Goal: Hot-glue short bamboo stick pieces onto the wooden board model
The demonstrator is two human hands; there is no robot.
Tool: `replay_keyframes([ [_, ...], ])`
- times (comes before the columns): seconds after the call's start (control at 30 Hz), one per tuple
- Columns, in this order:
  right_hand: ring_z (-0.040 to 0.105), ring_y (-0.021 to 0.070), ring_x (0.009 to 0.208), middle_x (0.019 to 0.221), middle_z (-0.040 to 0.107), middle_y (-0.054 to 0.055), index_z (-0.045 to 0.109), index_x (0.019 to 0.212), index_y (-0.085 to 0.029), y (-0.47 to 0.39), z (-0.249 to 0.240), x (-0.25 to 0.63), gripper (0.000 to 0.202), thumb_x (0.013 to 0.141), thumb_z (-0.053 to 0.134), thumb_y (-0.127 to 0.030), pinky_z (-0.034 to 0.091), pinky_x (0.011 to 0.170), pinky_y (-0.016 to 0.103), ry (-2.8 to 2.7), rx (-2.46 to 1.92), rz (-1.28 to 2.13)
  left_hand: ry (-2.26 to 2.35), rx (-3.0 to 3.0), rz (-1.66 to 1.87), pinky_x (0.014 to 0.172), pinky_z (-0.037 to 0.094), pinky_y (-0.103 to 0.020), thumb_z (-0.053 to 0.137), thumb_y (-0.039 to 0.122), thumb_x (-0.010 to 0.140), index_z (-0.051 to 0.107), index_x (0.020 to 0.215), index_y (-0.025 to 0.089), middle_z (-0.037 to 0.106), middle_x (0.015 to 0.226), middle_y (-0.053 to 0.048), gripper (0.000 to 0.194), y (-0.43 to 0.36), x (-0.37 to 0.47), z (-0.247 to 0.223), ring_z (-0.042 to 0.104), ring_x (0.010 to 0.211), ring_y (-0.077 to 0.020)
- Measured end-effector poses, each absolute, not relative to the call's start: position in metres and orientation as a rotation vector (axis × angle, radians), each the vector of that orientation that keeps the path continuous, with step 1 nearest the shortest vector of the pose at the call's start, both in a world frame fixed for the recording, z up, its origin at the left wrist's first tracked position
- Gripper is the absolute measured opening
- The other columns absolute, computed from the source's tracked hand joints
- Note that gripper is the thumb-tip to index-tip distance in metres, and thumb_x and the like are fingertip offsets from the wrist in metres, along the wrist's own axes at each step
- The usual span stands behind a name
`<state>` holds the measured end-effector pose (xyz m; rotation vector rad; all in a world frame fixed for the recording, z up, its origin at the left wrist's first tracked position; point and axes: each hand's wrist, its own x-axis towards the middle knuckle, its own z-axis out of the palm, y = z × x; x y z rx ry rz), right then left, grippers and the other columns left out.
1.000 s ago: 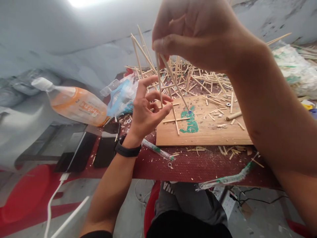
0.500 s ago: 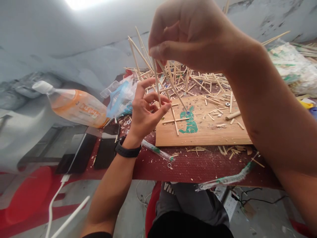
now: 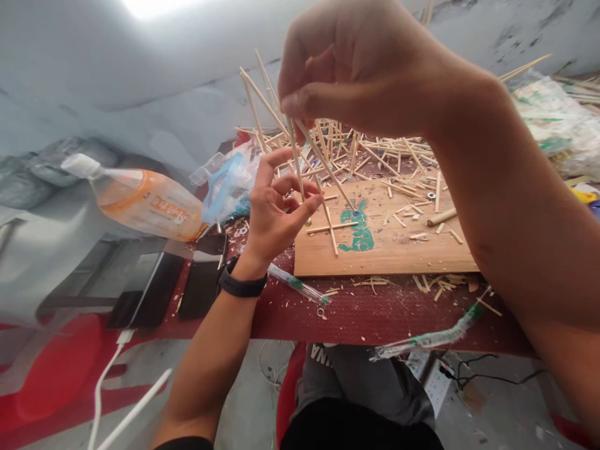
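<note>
High over the wooden board, my right hand pinches the top of a frame of thin wooden sticks, where the sticks meet. They spread downward toward the board, and a short cross stick crosses one near its lower end. Lower and to the left, my left hand has thumb and fingertips closed on one of the frame's sticks, its forefinger bent above. Behind the sticks' lower ends lies a green painted pattern on the board. My right fingertips partly hide the joint.
Many loose and joined sticks pile up behind the board. An orange-labelled bottle leans at left near a dark phone. Clear plastic wrappers and a small metal ring lie near the red table's front edge.
My right hand has shifted very slightly left and down with the top of the stick frame. My left hand keeps its pinch in nearly the same place.
</note>
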<state>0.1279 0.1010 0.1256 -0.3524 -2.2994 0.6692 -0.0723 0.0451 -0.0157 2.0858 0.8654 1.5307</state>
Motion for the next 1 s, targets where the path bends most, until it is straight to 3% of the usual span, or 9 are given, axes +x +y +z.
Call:
replay_keyframes([
  [0.17, 0.067, 0.0008, 0.081, 0.087, 0.066, -0.006, 0.066, 0.104, -0.004, 0.1011, 0.1255, 0.1299, 0.006, 0.1, 0.064, -0.007, 0.051, 0.075, 0.012, -2.303, -0.33, 0.679, 0.875, 2.101, 1.509, 0.055, 0.057, -0.021, 0.087, 0.039, 0.094, 0.048, 0.146, 0.032, 0.075, 0.093, 0.002, 0.066, 0.0468, -0.0745, -0.0173, 0.076, 0.075, -0.015],
  [0.57, 0.065, -0.0018, 0.077, 0.085, 0.064, -0.007, 0.066, 0.102, -0.004, 0.1051, 0.1225, 0.1293, 0.004, 0.099, 0.064, -0.003, 0.045, 0.064, 0.006, -2.283, -0.248, 0.706, 0.885, 2.071, 1.534, 0.052, 0.057, -0.022, 0.09, 0.04, 0.091, 0.051, 0.145, 0.034, 0.076, 0.091, 0.002, 0.067, 0.0476, -0.0731, -0.0179, 0.078, 0.076, -0.0167],
  [0.8, 0.064, -0.0001, 0.08, 0.089, 0.066, -0.004, 0.069, 0.112, -0.001, 0.1034, 0.1241, 0.1336, 0.019, 0.102, 0.068, -0.017, 0.044, 0.068, 0.009, -2.308, -0.324, 0.611, 0.909, 2.047, 1.528, 0.054, 0.058, -0.022, 0.09, 0.033, 0.089, 0.051, 0.143, 0.033, 0.076, 0.092, 0.001, 0.067, 0.0464, -0.0746, -0.0159, 0.078, 0.08, -0.0168],
  [1.0, 0.051, -0.003, 0.069, 0.082, 0.06, -0.009, 0.069, 0.118, 0.0, 0.0995, 0.1267, 0.1366, 0.033, 0.104, 0.069, -0.03, 0.034, 0.057, 0.005, -2.296, -0.42, 0.592, 0.911, 2.037, 1.559, 0.051, 0.054, -0.02, 0.091, 0.029, 0.087, 0.053, 0.141, 0.033, 0.076, 0.09, 0.002, 0.066, 0.0458, -0.0745, -0.0139, 0.076, 0.078, -0.0155],
])
